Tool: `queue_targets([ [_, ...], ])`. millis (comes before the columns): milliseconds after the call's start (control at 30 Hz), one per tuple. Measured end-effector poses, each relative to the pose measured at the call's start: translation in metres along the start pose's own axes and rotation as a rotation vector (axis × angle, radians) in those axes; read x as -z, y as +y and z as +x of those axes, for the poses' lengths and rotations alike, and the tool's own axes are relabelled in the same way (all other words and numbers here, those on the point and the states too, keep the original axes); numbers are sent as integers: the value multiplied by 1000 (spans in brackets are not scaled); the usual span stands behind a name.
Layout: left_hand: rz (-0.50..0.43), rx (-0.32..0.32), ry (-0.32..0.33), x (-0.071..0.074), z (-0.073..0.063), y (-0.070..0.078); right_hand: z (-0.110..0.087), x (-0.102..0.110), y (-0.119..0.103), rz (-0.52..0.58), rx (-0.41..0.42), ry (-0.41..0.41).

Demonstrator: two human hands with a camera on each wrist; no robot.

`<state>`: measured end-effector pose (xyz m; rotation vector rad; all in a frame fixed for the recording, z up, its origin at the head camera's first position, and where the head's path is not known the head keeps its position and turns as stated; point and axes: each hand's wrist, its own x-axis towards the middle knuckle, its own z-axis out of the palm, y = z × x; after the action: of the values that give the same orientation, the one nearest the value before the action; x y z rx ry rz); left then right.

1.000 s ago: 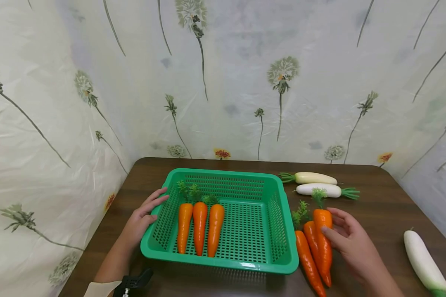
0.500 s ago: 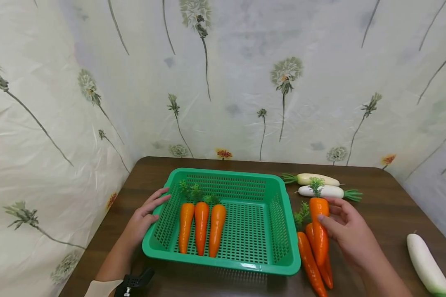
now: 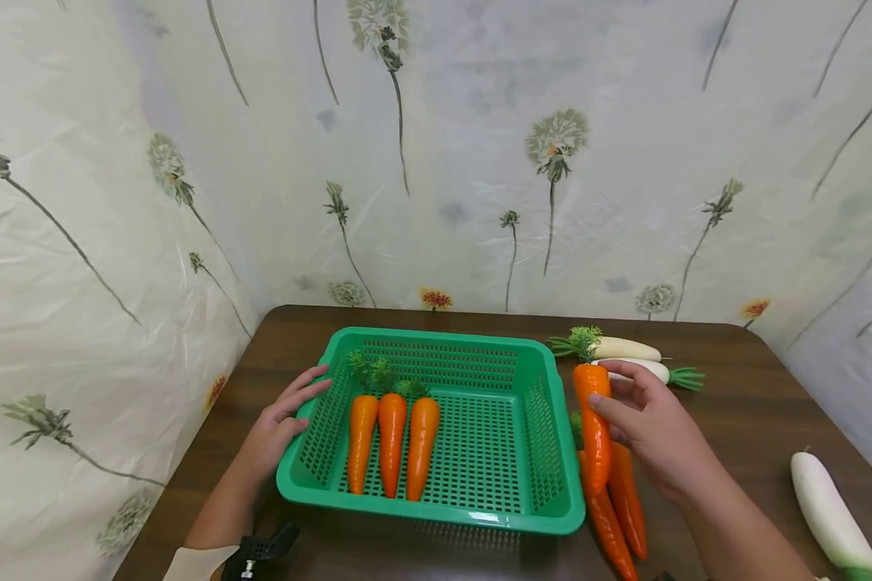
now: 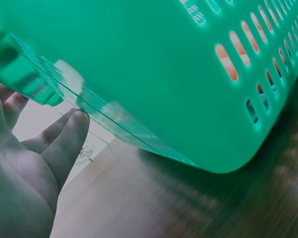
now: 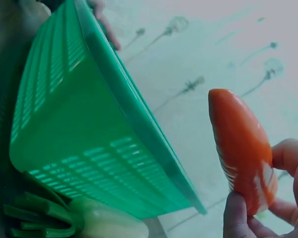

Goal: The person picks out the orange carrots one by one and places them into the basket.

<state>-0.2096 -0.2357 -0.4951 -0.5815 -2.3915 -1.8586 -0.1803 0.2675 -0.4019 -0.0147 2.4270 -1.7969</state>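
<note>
In the head view, my right hand [image 3: 650,420] pinches an orange carrot [image 3: 594,436] with a leafy green top. The carrot is raised beside the right wall of a green plastic basket [image 3: 436,516], its tip pointing down. Two other carrots [image 3: 627,500] lie beneath it on the table, partly covered by it. My left hand [image 3: 272,432] rests against the basket's left rim, fingers fairly straight; the left wrist view shows fingertips [image 4: 78,119] right at the rim. Inside the basket, three carrots [image 3: 391,444] lie side by side on the left half, tops toward the back.
A cream-coloured radish [image 3: 625,349] and a white radish [image 3: 643,369] lie behind the right hand. Another white radish [image 3: 832,508] is near the right edge of the brown table [image 3: 741,403]. A flower-patterned sheet [image 3: 450,161] hangs behind.
My right hand has lifted the carrot off the pile and moved it left and farther back, close to the basket. The left hand and basket have stayed put.
</note>
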Motion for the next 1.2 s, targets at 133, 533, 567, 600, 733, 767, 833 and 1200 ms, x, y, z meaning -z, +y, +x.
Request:
queue_targets([
  [133, -6, -7, -3, 1, 1, -2, 4, -7, -9, -13, -20, -27],
  [533, -12, -32, -10, 0, 2, -3, 18, -33, -36, -31, -3, -103],
  [567, -9, -32, -10, 0, 3, -3, 19, -35, -38, -37, -3, -111],
  [600, -7, -30, -9, 0, 3, -3, 20, -37, -39, -43, -5, -117],
  [733, 4, -18, -6, 0, 2, -1, 26, -44, -44, -83, -15, -126],
  [767, 4, -15, -5, 0, 2, 0, 27, -46, -45, -91, -16, -128],
  [833, 4, -10, -6, 1, 2, 1, 30, -49, -47, -105, -26, -133],
  [1200, 8, 16, 2, 0, 1, 1, 44, -68, -56, -65, -80, -182],
])
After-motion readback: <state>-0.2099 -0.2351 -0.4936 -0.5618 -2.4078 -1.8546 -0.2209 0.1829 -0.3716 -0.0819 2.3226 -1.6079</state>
